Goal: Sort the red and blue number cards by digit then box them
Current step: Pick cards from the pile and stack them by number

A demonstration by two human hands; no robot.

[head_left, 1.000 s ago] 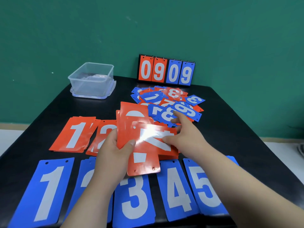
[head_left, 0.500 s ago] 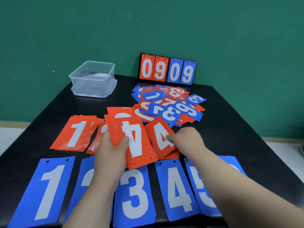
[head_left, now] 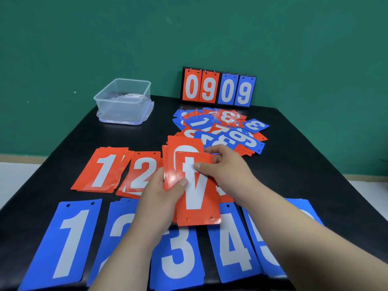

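Sorting over a black table [head_left: 304, 154].
Gripping a red stack [head_left: 184, 141] in left hand [head_left: 161, 194], pinching its upside-down 4 card [head_left: 197, 206] with right hand [head_left: 227, 168].

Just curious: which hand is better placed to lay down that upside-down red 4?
Probably the right hand: it pinches the red 4 card near its far end, while the left hand is occupied gripping the red stack beneath it.

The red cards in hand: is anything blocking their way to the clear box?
Nothing visible. Only bare table lies between the held red cards and the open box; the red 2 pile lies flat, left of that path.
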